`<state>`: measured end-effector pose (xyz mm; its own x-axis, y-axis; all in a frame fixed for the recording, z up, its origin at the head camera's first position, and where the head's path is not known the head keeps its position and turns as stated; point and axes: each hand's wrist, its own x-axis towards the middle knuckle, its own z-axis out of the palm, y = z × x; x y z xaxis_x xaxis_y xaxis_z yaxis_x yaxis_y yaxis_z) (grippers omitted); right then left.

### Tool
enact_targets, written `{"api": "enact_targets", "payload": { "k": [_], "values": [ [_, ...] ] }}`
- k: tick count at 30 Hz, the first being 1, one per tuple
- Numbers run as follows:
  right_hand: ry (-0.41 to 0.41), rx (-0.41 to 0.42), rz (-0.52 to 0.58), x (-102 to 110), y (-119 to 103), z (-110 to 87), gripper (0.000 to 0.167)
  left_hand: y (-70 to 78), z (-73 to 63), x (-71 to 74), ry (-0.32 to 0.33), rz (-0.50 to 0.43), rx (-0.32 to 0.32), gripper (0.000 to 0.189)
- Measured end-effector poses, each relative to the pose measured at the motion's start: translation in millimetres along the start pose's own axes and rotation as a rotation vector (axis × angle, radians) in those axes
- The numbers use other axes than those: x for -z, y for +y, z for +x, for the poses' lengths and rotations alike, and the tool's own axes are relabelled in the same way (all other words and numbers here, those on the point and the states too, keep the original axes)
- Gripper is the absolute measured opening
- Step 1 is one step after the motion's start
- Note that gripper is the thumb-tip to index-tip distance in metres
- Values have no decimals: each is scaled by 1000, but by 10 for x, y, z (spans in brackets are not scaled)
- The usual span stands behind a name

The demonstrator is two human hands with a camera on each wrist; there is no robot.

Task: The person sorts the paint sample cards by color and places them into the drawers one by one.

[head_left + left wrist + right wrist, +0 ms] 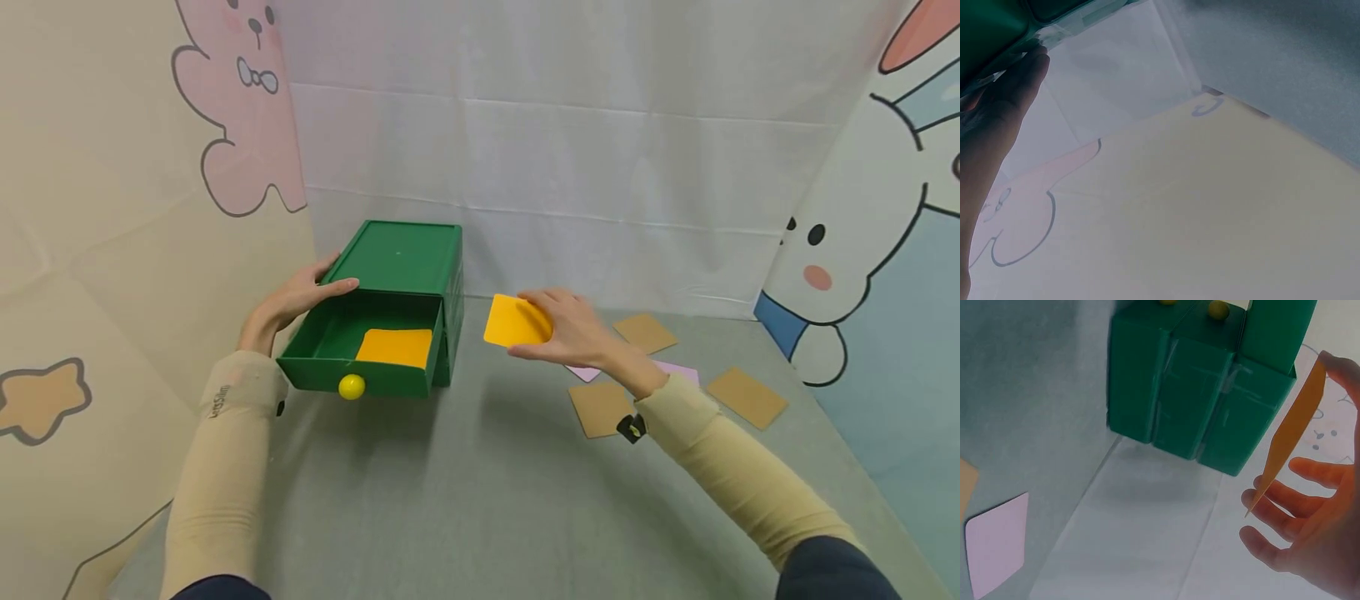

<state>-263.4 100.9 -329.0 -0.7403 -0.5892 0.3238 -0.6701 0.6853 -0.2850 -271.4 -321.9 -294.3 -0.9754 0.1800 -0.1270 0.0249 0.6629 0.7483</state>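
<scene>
A green drawer cabinet [405, 258] stands left of the middle of the table, its top drawer [397, 382] pulled out by a yellow knob's front. Inside that drawer lies an orange card [394, 347]. My left hand [294, 300] rests against the cabinet's left side, thumb on the top's front edge; the left wrist view shows its fingers [1013, 94] extended along the side. To the right of the cabinet, my right hand [573, 329] holds another orange card [513, 321] above the table between thumb and fingers. The right wrist view shows this card [1291, 431] nearly edge-on.
Right of the cabinet, tan cards [747, 397] lie scattered on the grey table [480, 500]. Pink-purple card [679, 372] shows on both sides of the right wrist; whether it is one piece cannot be told. A white curtain [562, 167] hangs behind, with printed cloths at both sides.
</scene>
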Motion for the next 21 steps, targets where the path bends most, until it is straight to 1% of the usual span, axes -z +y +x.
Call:
{"api": "enact_targets", "payload": {
  "k": [2,4,10,12,15,21],
  "values": [
    [0,8,8,-8,-61,43,78,3,-2,4,-2,2,0,90],
    [1,18,14,-16,-116,88,77,-31,29,7,0,8,2,91],
    [0,32,18,-42,-253,223,77,-263,227,28,16,30,7,92],
    [-4,38,30,-48,-293,262,77,-309,268,35,19,33,5,93],
    [-9,53,39,-49,-359,318,78,-334,288,42,21,35,2,93],
    [-18,78,31,-57,-514,429,77,-319,267,45,20,36,-7,92]
  ]
}}
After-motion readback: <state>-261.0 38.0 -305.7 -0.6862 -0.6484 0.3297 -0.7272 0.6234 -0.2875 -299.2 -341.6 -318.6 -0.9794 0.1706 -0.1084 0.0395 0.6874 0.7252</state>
